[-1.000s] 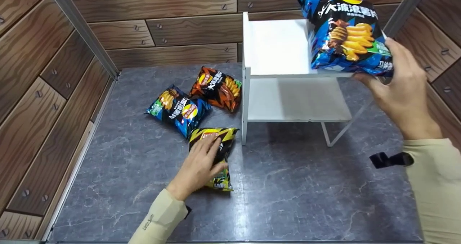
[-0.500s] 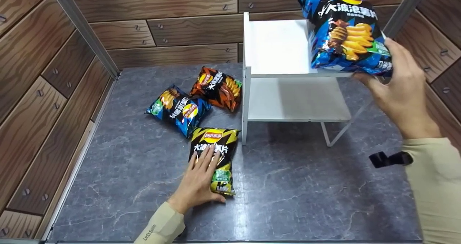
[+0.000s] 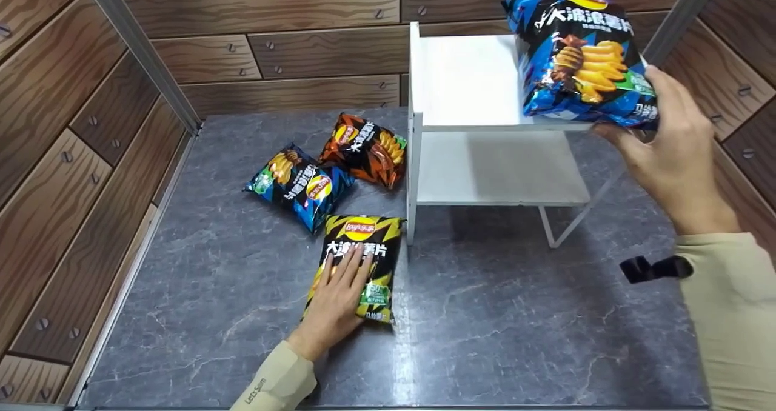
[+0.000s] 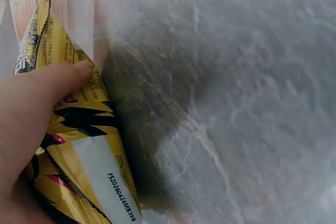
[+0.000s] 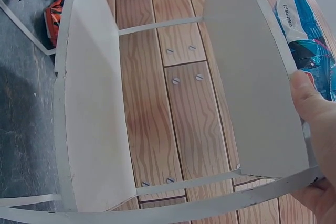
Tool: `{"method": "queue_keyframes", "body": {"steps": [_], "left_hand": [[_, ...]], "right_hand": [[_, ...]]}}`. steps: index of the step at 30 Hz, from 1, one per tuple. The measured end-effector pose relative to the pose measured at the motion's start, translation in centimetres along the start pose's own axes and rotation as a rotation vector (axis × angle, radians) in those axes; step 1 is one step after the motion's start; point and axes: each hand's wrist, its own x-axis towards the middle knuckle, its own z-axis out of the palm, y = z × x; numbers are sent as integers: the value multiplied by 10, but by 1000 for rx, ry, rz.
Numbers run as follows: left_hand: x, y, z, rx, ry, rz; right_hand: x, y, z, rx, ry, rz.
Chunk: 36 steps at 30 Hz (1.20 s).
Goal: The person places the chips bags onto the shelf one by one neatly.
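Observation:
My left hand [image 3: 339, 293] holds a yellow and black bag of potato chips [image 3: 374, 271] by its near left part. Its fingers lie over the front; in the left wrist view the thumb [image 4: 68, 77] presses the back of the same bag [image 4: 92, 177], whose near edge is raised off the floor. At upper right my right hand [image 3: 673, 138] grips the lower right corner of a blue bag of potato chips [image 3: 585, 59]. That bag stands on the top board of a white two-tier shelf [image 3: 467, 90]. In the right wrist view the thumb [image 5: 307, 90] touches this bag.
A second blue chip bag [image 3: 297, 183] lies on the grey marbled floor, touching an orange chip bag [image 3: 367, 150] that rests beside the shelf's left panel. The lower board [image 3: 500, 168] sits under the top one. Wood-patterned walls [image 3: 273, 5] stand around.
My left hand has slid down the yellow bag, and its thumb has gone under the near edge. That edge has lifted and the bag has tilted. The right hand and blue bag stay put.

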Motion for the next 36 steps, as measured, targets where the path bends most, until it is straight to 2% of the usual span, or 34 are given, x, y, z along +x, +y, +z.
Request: {"method": "queue_keyframes", "body": {"steps": [6,9,18,23,30,32,36], "left_hand": [[1,-4,-11,-84,49,20],[3,-7,-20,-125,46,23],[11,-11,-61,-342,4,-70],[16,-13,-86,-381,93,-65],[32,-20,-128,-387,303,-20],[39,-23,-140,-364,334,-16],[56,-27,-160,-294,344,-16]], "right_hand": [[1,-10,-1,22,10,-5],[1,-9,-1,20,13,-6],[2,0,1,17,2,7],[2,1,1,21,6,13],[2,-4,1,20,2,19],[2,-5,0,19,1,21],[0,-5,-1,15,-2,28]]}}
